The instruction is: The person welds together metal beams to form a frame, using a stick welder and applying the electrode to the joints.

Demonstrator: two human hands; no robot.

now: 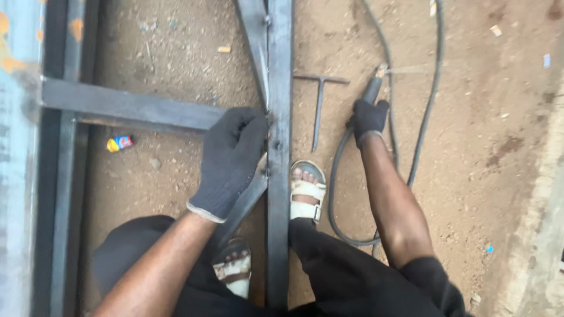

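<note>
**Gloved hands on the steel frame and the electrode holder**

Everything is placed against the long upright steel bar point(279, 152) that runs down the middle of the view. Far to its left, a rusty blue metal sheet point(16, 164) is seen along the edge, with a second long bar point(61, 223) just beside it. A cross bar point(126, 107) is laid from that side across the sandy ground point(482, 152) and is met by the upright bar at a joint. Below the cross bar, well left of the upright bar, a small crumpled wrapper point(119, 142) is spotted in the dirt.

At the joint, the left hand point(230, 161), in a dark knitted glove, is pressed down, fingers curled over a diagonal brace point(247, 202) that is touching the upright bar's left face. Below it, a sandalled foot point(234, 267) is planted just left of the bar; the other sandalled foot point(306, 191) is set just right of it.

Right of the bar, a T-shaped rod point(318, 111) is lying on the ground. Further right, the right hand point(368, 120), also gloved, is clenched around the welding electrode holder point(373, 88), its tip held near the ground and well apart from the bar. A black cable point(336, 188) is looped from the holder back past the forearm, and a second run point(432, 88) is curved away beyond it.
</note>
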